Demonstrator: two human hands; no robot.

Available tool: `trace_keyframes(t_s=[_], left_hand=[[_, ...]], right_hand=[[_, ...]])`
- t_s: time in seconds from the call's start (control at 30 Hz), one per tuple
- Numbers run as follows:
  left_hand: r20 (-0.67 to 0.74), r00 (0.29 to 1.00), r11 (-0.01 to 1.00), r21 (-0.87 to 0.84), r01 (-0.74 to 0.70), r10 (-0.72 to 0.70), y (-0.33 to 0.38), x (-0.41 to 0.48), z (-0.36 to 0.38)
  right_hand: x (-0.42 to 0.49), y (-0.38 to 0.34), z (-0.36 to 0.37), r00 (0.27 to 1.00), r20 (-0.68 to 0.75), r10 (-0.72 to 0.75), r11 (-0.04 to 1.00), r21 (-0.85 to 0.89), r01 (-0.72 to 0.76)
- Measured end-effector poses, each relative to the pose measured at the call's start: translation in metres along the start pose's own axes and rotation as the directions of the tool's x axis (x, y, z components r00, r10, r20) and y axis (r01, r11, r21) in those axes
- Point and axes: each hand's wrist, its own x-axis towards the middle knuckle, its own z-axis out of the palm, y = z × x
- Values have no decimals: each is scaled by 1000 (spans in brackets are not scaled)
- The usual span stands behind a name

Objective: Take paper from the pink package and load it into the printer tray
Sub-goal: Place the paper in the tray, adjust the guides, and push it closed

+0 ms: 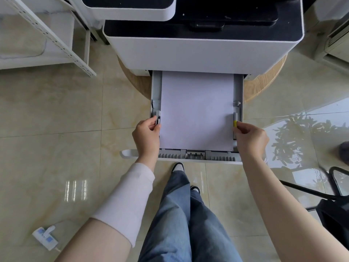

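Observation:
The printer tray [238, 87] stands pulled out from the white printer [198, 52]. A stack of white paper [197, 110] lies flat inside it. My left hand [146, 136] pinches the grey paper guide [157, 116] on the tray's left side. On the right side, my right hand [250, 138] grips the guide with the yellow tab [235, 123]. Both hands sit at the paper's near corners. No pink package is in view.
The printer rests on a round wooden stand [264, 86] on a glossy tiled floor. A white metal shelf [56, 44] stands at left, a black chair [332, 201] at right. A white power strip [45, 237] lies on the floor at lower left. My legs stand below the tray.

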Motion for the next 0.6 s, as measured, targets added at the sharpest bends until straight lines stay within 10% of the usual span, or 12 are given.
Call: trace_keyframes(t_s=[0.6], left_hand=[[48, 999, 1000, -12, -19, 19, -1, -1, -5]], right_hand=[[5, 7, -2, 996, 48, -77, 996, -36, 79]])
